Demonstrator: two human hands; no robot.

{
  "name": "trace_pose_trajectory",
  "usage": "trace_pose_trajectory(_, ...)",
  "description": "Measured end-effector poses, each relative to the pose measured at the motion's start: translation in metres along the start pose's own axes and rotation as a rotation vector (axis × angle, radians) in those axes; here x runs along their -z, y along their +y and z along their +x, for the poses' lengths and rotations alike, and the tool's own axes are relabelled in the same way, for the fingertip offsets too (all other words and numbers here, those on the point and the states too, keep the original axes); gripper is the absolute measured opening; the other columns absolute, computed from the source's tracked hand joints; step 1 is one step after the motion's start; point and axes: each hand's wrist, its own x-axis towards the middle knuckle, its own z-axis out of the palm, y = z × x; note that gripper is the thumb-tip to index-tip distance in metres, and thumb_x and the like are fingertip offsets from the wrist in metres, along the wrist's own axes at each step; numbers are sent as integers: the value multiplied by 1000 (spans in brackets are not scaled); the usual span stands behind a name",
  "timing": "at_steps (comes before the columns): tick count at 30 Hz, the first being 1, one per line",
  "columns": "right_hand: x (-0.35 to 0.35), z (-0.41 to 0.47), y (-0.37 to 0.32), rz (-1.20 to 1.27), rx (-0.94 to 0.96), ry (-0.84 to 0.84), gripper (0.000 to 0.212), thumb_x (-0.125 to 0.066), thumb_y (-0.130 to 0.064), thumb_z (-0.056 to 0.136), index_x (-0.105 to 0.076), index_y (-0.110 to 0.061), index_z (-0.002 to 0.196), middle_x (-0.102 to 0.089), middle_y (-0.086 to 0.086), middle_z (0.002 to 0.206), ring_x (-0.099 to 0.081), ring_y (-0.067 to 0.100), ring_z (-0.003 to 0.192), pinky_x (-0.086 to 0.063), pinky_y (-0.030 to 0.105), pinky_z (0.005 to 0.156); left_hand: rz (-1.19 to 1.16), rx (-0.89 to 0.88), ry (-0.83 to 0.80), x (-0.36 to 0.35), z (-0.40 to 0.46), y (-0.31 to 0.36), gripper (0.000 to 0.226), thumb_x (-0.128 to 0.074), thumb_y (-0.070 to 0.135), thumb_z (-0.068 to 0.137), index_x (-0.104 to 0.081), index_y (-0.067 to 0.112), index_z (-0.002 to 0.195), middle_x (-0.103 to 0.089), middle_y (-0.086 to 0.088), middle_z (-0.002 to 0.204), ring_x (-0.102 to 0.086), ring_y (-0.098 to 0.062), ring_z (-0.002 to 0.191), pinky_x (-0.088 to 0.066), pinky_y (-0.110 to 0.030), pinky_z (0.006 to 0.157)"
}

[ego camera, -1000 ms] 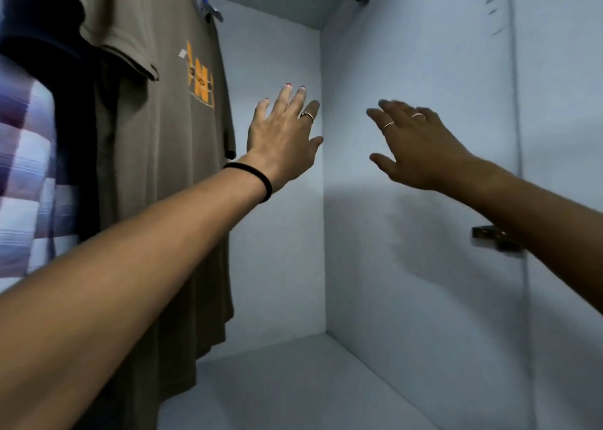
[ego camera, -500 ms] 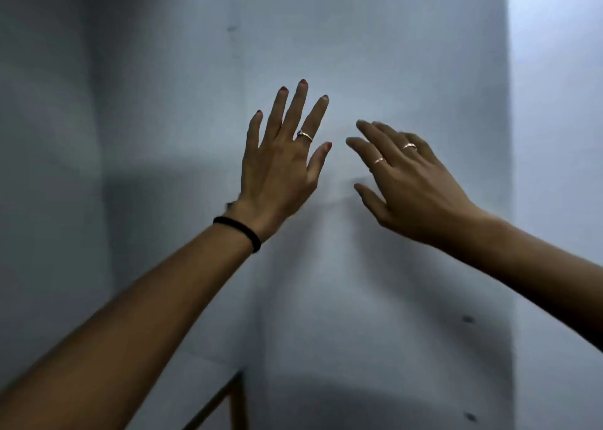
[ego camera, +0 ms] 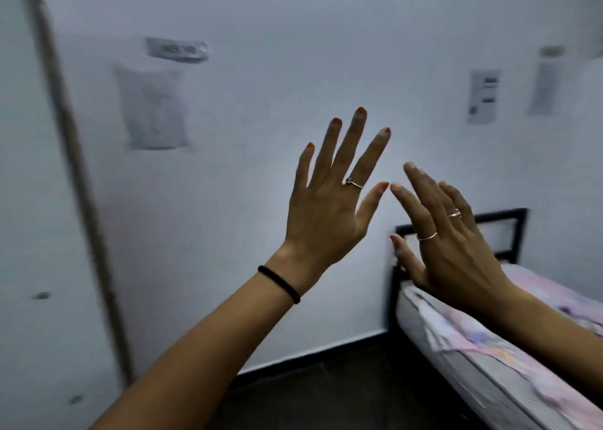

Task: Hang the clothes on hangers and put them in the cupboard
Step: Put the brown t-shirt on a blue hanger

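Both my hands are raised in mid-air in front of a white wall and hold nothing. My left hand (ego camera: pixel 329 198) has its fingers spread straight, with a ring on one finger and a black band at the wrist. My right hand (ego camera: pixel 447 240) is beside it, fingers straight, wearing two rings. The left thumb tip almost meets a right fingertip. The white cupboard side panel (ego camera: pixel 42 201) with its brown edge fills the left of the view. No clothes or hangers are in sight.
A bed (ego camera: pixel 509 358) with a black metal frame and a pink patterned sheet stands at the lower right against the wall. Paper notices (ego camera: pixel 483 96) and a plastic sleeve (ego camera: pixel 153 106) are stuck on the wall. Dark floor lies below.
The view has swung right, out of the cupboard with the hanging brown T-shirt, to the room wall and bed. Both hands stayed raised and empty and came closer together.
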Motion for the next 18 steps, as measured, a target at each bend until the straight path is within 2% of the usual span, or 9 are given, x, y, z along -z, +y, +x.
trace_pose_trajectory(3,23,-51,64,-68,-102,-111,71,-58,-20,87,-23,-8,148,-21,21,156,-25,31,144,-26,51,114,-147,-21,-63,-66,16,63,56,-33,44,102,-20,24,152,-16,-7,160,-10,-23,149,-20,-51,116)
trace_pose_trajectory(4,18,-55,64,-47,-127,-133,72,-59,-19,86,-23,-8,148,-21,21,156,-26,31,144,-27,51,114,-145,-18,-88,-75,10,58,55,-32,43,102,-20,23,152,-16,-6,161,-10,-23,149,-21,-51,116)
trace_pose_trajectory(5,32,-91,108,-133,-241,-180,72,-59,-19,86,-23,-7,147,-21,21,156,-27,31,143,-26,50,114,-251,-50,-99,-118,28,110,55,-31,43,102,-20,23,152,-15,-6,161,-9,-23,149,-21,-51,116)
trace_pose_trajectory(8,34,-117,125,-106,-332,-219,75,-60,-19,84,-22,-8,147,-20,19,157,-28,31,143,-25,49,114,-325,-62,-186,-147,18,133,55,-30,43,102,-21,25,153,-14,-4,161,-8,-21,149,-19,-48,117)
trace_pose_trajectory(11,30,-157,152,-122,-567,-279,76,-57,-23,85,-19,-12,150,-16,13,160,-22,25,146,-21,46,114,-520,-45,-281,-193,20,190,56,-30,46,101,-20,28,153,-10,1,162,-5,-19,149,-15,-44,118)
trace_pose_trajectory(15,24,-215,195,-207,-919,-263,76,-57,-22,88,-16,-14,152,-8,6,161,-9,14,147,-10,31,115,-831,11,-452,-251,34,286,59,-26,51,98,-11,34,153,1,9,162,6,-16,149,-7,-41,118)
trace_pose_trajectory(18,26,-246,223,-305,-1100,-314,75,-59,-16,91,-16,-10,152,-8,9,161,-8,19,148,-11,36,116,-922,-35,-631,-298,31,325,59,-31,49,100,-13,31,153,5,6,162,8,-18,149,-6,-43,118)
